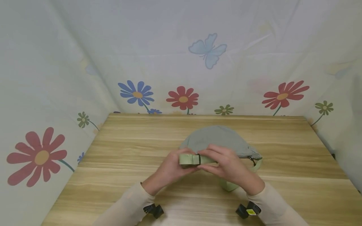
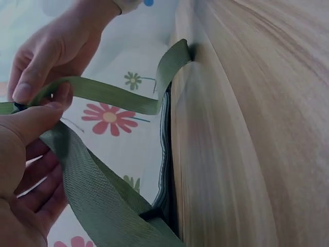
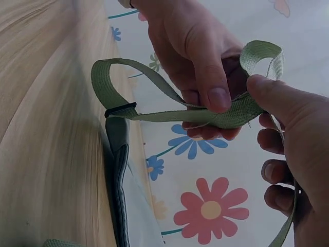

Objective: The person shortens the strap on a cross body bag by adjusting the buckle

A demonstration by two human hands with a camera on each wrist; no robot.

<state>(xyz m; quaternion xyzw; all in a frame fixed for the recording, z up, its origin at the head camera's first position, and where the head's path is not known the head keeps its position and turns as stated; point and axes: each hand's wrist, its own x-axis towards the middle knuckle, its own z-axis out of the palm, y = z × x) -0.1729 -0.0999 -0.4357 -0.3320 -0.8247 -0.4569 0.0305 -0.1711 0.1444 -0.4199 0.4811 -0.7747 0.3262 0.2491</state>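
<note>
A grey-green crescent-shaped waist bag [image 1: 216,138] lies on the wooden table, its zipper side facing me. Both hands hold its light green webbing strap [image 1: 186,159] above the table, in front of the bag. My left hand [image 1: 172,163] grips a folded length of the strap beside a small black slider [image 1: 199,159]. My right hand [image 1: 226,161] pinches the strap just right of that slider, thumb and fingertips close to the left hand's. In the right wrist view, the strap [image 3: 236,110] loops between the two hands, and another black slider [image 3: 121,109] sits by the bag's end.
The wooden table [image 1: 127,175] extends on all sides of the bag. A white curtain [image 1: 158,47] printed with flowers and a butterfly hangs behind the table and along its sides. Part of the strap [image 1: 228,185] hangs down below the right hand.
</note>
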